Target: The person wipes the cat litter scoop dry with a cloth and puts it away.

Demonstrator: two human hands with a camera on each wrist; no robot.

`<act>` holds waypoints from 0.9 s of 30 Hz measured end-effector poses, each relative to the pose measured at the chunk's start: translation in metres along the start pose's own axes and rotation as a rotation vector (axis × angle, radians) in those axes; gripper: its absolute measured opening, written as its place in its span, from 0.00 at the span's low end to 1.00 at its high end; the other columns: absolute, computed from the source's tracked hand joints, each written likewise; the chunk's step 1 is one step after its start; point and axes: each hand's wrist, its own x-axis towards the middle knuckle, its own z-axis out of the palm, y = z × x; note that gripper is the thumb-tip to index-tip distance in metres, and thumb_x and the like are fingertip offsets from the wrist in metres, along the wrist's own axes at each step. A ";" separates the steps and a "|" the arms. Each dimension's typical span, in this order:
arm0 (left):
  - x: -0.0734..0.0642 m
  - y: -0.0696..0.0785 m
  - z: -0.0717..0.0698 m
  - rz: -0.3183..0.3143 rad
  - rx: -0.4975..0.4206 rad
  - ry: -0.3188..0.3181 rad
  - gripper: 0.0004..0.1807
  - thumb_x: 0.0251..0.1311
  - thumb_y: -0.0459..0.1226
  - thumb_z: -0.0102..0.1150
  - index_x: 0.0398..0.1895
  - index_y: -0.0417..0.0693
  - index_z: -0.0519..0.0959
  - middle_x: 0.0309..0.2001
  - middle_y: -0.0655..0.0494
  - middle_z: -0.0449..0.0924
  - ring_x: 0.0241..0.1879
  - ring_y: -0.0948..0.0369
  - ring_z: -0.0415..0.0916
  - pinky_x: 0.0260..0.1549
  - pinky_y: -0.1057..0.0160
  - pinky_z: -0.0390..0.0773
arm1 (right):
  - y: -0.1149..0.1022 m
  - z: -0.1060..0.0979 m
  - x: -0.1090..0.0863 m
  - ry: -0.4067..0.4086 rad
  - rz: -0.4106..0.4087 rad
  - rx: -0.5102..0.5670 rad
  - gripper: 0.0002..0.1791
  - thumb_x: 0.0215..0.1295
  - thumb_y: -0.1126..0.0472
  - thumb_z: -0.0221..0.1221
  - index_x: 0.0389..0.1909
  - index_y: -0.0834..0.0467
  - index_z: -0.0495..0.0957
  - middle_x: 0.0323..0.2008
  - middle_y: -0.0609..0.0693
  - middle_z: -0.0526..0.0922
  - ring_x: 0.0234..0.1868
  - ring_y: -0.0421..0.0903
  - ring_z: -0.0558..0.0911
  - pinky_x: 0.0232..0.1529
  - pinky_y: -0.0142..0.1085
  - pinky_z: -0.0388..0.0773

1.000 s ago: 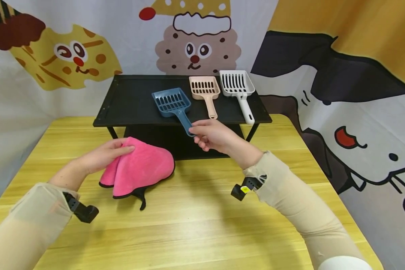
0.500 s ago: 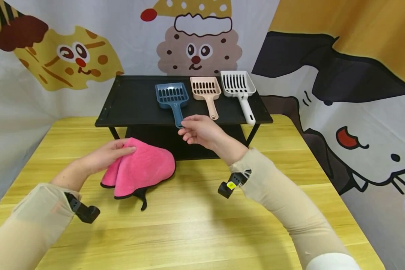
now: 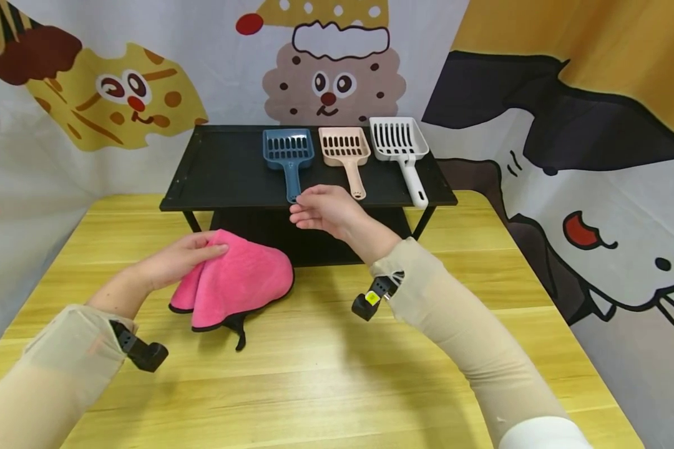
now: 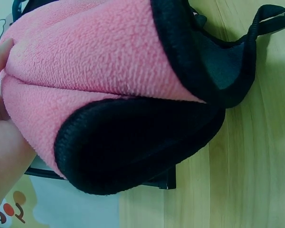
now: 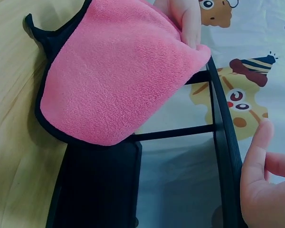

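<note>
My left hand (image 3: 174,260) pinches a pink plush cloth (image 3: 244,274) with black edging and a small black loop, held over the table. In the left wrist view the folded cloth (image 4: 99,52) hangs from the fingers, its dark underside showing. A blue litter scoop (image 3: 293,179) lies on the black rack's top, its handle toward me. At the handle's end is my right hand (image 3: 330,212), fingers fairly straight and loose; whether a fingertip still touches is unclear. To its right lie a peach litter scoop (image 3: 352,176) and a larger white litter scoop (image 3: 411,178).
The black two-level rack (image 3: 224,181) stands at the back of the wooden table (image 3: 314,374), its lower shelf in shadow. A printed cartoon curtain (image 3: 219,62) hangs close behind it and along the right side.
My right hand has moved left and away from me with the blue scoop, which turned from slanted to straight beside the peach one. The fingers have since loosened. The left hand keeps its place.
</note>
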 end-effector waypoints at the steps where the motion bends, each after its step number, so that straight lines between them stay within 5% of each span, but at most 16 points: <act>1: 0.000 0.000 0.000 0.001 0.000 0.001 0.14 0.70 0.43 0.44 0.49 0.43 0.67 0.32 0.61 0.79 0.32 0.64 0.81 0.37 0.67 0.79 | 0.000 0.000 0.000 -0.001 -0.003 0.008 0.03 0.69 0.67 0.49 0.41 0.63 0.68 0.34 0.56 0.79 0.24 0.40 0.81 0.28 0.29 0.80; 8: -0.006 -0.002 -0.004 -0.001 0.020 0.028 0.14 0.70 0.43 0.44 0.49 0.42 0.66 0.33 0.61 0.77 0.32 0.64 0.80 0.36 0.67 0.79 | -0.001 0.000 -0.006 -0.042 -0.020 0.038 0.05 0.71 0.64 0.45 0.35 0.59 0.67 0.57 0.69 0.73 0.29 0.42 0.82 0.50 0.41 0.79; 16: -0.025 -0.007 -0.021 0.008 0.053 0.095 0.09 0.71 0.42 0.42 0.46 0.50 0.69 0.32 0.63 0.78 0.32 0.65 0.80 0.34 0.66 0.79 | 0.009 -0.012 -0.029 -0.167 -0.005 -0.035 0.06 0.71 0.63 0.45 0.40 0.60 0.68 0.32 0.50 0.80 0.29 0.41 0.82 0.34 0.31 0.80; 22: -0.050 -0.016 -0.046 0.040 0.068 0.180 0.10 0.71 0.38 0.40 0.41 0.61 0.74 0.29 0.64 0.79 0.27 0.64 0.80 0.29 0.67 0.79 | 0.025 -0.033 -0.047 -0.258 0.032 -0.059 0.06 0.71 0.63 0.45 0.38 0.59 0.69 0.28 0.47 0.83 0.27 0.40 0.83 0.30 0.31 0.80; 27: -0.074 -0.018 -0.066 -0.028 0.240 0.316 0.10 0.71 0.40 0.42 0.31 0.53 0.71 0.19 0.62 0.72 0.20 0.63 0.76 0.25 0.68 0.73 | 0.041 -0.058 -0.056 -0.263 0.051 -0.065 0.06 0.71 0.63 0.44 0.38 0.59 0.69 0.28 0.46 0.83 0.28 0.40 0.83 0.33 0.32 0.81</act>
